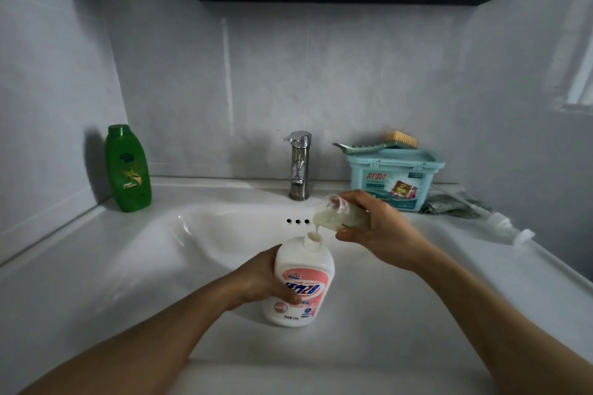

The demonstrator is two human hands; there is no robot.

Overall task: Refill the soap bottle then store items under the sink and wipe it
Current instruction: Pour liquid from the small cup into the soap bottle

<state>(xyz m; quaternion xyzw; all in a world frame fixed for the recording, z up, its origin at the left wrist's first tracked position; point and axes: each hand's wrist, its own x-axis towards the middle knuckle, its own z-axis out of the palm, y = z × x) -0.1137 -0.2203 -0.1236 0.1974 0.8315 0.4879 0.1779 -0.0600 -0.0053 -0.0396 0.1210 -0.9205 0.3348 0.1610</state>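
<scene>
A green bottle point(128, 170) stands at the far left of a white sink point(192, 234). At centre, the left hand point(264, 279) wraps around an upright, uncapped soap bottle point(305, 266). Just above it to the right, the right hand point(382, 228) grips a tilted clear cup point(329, 215), which pours creamy soap into the bottle's neck.

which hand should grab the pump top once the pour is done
Right, likely: the white plastic pump top lies beyond the right hand, which tilts a clear plastic cup; the left hand grips the white pink-labelled soap bottle.

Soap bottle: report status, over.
Left hand grips soap bottle, upright. Right hand tips cup, soap streaming into open neck. Nothing in the way.
</scene>
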